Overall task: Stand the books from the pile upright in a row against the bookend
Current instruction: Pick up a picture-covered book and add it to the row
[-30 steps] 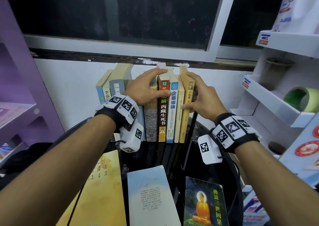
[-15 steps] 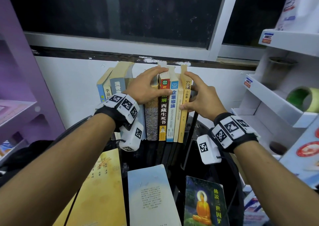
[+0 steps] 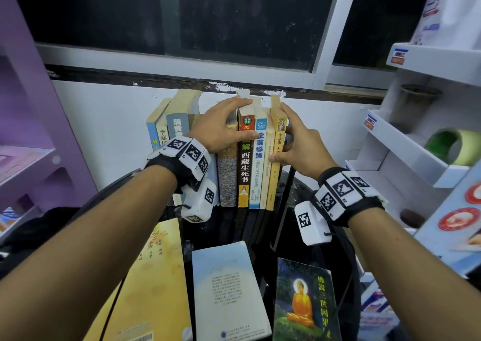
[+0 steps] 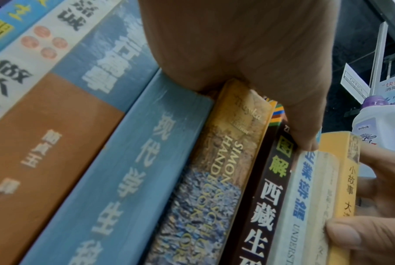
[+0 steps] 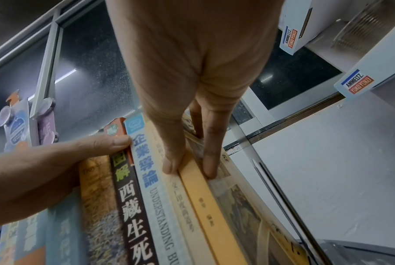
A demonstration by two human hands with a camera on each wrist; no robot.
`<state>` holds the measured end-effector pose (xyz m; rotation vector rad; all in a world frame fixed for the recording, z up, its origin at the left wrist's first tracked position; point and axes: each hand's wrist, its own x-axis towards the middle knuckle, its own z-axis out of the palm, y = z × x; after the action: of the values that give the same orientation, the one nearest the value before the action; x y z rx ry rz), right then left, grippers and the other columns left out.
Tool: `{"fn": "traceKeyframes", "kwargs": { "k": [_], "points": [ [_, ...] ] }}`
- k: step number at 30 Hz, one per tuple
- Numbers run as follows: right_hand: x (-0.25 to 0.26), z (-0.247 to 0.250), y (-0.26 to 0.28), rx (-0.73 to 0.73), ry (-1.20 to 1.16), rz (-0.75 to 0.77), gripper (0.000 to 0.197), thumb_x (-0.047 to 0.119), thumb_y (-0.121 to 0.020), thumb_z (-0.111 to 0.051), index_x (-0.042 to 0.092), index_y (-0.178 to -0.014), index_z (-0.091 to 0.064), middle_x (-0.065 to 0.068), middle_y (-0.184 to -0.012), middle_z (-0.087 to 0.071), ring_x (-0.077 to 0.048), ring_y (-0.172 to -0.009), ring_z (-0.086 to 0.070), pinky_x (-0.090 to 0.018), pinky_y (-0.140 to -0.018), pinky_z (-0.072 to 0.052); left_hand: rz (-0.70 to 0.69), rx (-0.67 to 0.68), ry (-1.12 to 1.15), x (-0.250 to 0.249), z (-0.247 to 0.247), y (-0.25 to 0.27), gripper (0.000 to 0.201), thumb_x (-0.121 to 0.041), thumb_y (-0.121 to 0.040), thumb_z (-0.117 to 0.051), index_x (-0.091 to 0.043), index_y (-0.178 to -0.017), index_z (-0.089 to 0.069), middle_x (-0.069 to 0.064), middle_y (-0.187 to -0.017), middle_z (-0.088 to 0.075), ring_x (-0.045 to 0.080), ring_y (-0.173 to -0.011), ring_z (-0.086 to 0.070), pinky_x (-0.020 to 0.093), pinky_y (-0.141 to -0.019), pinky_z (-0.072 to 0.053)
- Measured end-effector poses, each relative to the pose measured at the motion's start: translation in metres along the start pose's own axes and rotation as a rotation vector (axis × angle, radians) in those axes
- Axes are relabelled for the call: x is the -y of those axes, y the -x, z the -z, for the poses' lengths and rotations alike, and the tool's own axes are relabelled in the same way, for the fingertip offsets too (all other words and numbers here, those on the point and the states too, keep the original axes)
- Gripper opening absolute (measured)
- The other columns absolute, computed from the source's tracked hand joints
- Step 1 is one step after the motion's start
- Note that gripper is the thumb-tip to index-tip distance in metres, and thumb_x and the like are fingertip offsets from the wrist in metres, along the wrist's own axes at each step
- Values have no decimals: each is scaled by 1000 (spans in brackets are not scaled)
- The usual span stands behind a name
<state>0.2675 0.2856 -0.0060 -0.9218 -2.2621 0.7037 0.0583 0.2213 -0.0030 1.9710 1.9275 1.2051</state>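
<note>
A row of upright books stands on the black table [image 3: 256,226] against the white wall. My left hand [image 3: 229,124] lies over the tops of the middle books, its thumb on the dark brown spine [image 3: 244,174]. My right hand [image 3: 291,143] pinches the yellow book [image 3: 276,182] at the row's right end, with the thumb [image 5: 169,166] on the spines and the fingers on its cover. A thin dark bookend [image 5: 282,199] stands just right of that book. Three books lie flat in front: a yellow one [image 3: 153,288], a pale blue one [image 3: 229,291] and one with an orange seated figure [image 3: 304,304].
White shelves [image 3: 406,145] stand close on the right, holding a green tape roll [image 3: 455,145]. A purple shelf unit [image 3: 28,137] stands on the left. A dark window [image 3: 208,15] sits above the wall behind the row.
Both hands keep their hold on the row. The right thumb and the right-end books have edged slightly to the left.
</note>
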Motion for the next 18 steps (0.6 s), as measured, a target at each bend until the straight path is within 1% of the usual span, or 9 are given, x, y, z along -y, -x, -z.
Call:
{"fn": "traceKeyframes", "kwargs": {
  "k": [2,5,8,10,13,15,18],
  "points": [
    [1,-2,0,-16,-1,-3,103,8,-76,-80,40,-150,-15,-3,-137,-54,-7,-88,-65,-17,-58,-56,-4,-15,2,-3,-1,2,89,-75,-60,-64,-39,-139,-42,-9,-149,-41,13,-134,-42,48,-107,-41],
    [1,-4,3,-28,-7,-2,99,8,-77,-79,38,-149,-18,-2,-135,-57,-8,-90,-68,-16,-59,-55,-2,-44,21,-7,0,8,86,-68,-63,-67,-35,-139,-45,-7,-148,-41,13,-134,-42,47,-108,-41],
    [3,-3,9,-29,-12,3,94,6,-79,-77,34,-149,-21,-3,-135,-56,-9,-90,-69,-15,-61,-55,12,-79,66,-14,2,15,68,-46,-75,-76,-31,-136,-49,-4,-145,-43,15,-130,-45,47,-107,-42],
    [6,-1,15,-29,-20,2,90,6,-80,-76,32,-148,-23,-2,-134,-56,-9,-90,-69,-16,-62,-56,28,-96,106,-20,3,23,62,-35,-78,-77,-29,-134,-51,-4,-143,-45,16,-127,-47,46,-105,-44],
    [12,0,23,-33,-28,0,82,7,-82,-74,30,-146,-27,-1,-130,-59,-8,-88,-69,-19,-64,-57,22,-118,126,-27,5,36,60,-28,-79,-77,-28,-134,-52,-5,-142,-45,11,-126,-45,42,-107,-41],
    [15,1,29,-37,-34,-5,78,7,-83,-73,30,-144,-29,-2,-128,-60,-6,-83,-69,-17,-64,-57,16,-134,124,-31,6,46,59,-25,-80,-76,-27,-134,-52,-6,-141,-46,8,-121,-43,38,-105,-41],
    [21,4,39,-27,-43,-22,78,9,-84,-73,29,-145,-28,-5,-130,-61,-2,-77,-68,-14,-61,-55,11,-148,151,-38,8,59,56,-21,-80,-76,-24,-131,-54,-6,-137,-47,12,-121,-45,40,-105,-42]
  ]
}}
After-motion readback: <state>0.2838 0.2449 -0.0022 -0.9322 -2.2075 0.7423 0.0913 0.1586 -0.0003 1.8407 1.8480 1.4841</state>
